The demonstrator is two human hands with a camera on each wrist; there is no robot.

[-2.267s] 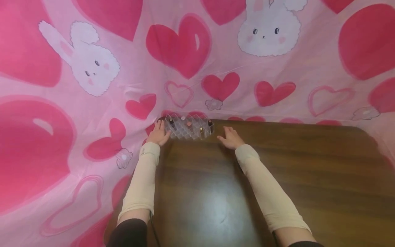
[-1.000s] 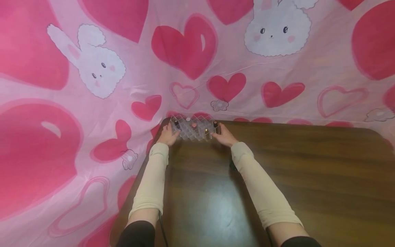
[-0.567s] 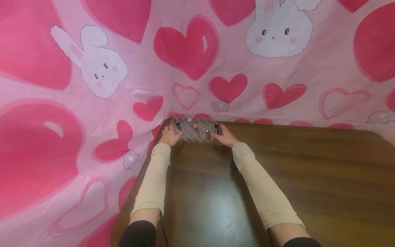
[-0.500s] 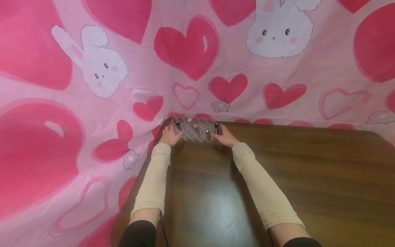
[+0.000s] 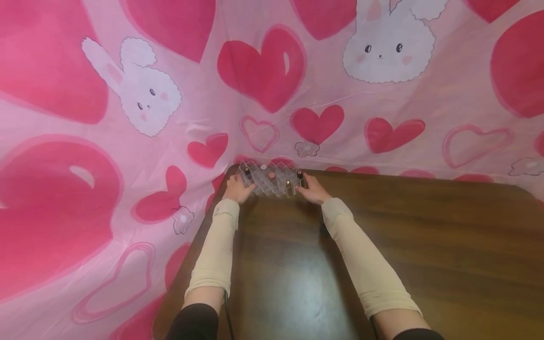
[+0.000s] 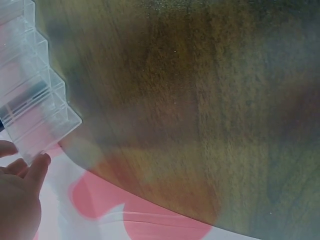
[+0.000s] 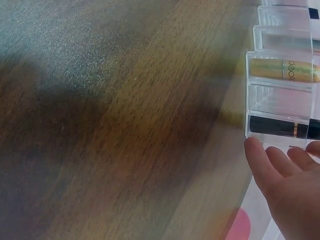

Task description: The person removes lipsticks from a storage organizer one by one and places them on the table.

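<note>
A clear plastic lipstick organizer [image 5: 267,189] with zigzag compartments stands at the table's far left corner. Several tubes stand in it, among them a black lipstick [image 7: 272,126] and a gold glittery tube [image 7: 267,68]. At its left end my left hand [image 5: 239,189] grips the side, thumb in front. The left wrist view shows that thumb [image 6: 39,170] at the organizer's lower edge. My right hand [image 5: 313,189] holds the opposite end, beside the black lipstick. Its fingers [image 7: 260,162] lie along the organizer's end wall in the right wrist view.
The brown wooden table [image 5: 289,264] has rounded corners and stretches to the right. Pink cloth [image 5: 255,99] printed with hearts and rabbits hangs behind it and along the left side, close to the organizer. A dark cable [image 5: 228,316] hangs by the left forearm.
My right hand has moved left from bare table to the organizer's right end. My left hand has closed its thumb and fingers on the left end. The view has shifted slightly.
</note>
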